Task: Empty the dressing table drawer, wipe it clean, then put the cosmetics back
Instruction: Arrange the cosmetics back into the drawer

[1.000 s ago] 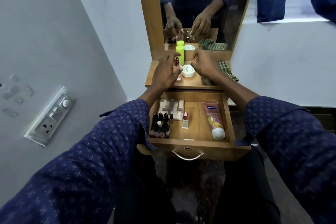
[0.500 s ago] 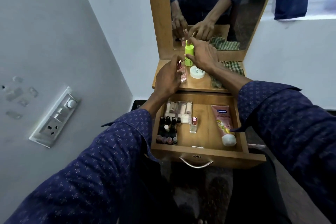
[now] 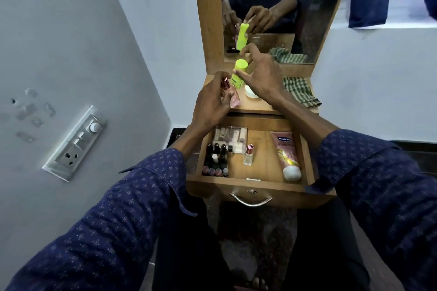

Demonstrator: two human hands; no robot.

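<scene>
Right hand [image 3: 261, 75] grips green bottle [image 3: 239, 73]; left hand [image 3: 211, 104] holds perfume bottle [image 3: 233, 99].

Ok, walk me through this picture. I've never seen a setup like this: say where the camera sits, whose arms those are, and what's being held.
The camera is worn on a person's head and looks down, so the two blue-sleeved arms are their own. There is no machine. The left hand holds a small pink bottle above the tabletop. The right hand grips a green bottle; the mirror repeats it. A white jar and a checked cloth lie on the tabletop. The open drawer holds small bottles, a clear case and a pink tube.
</scene>
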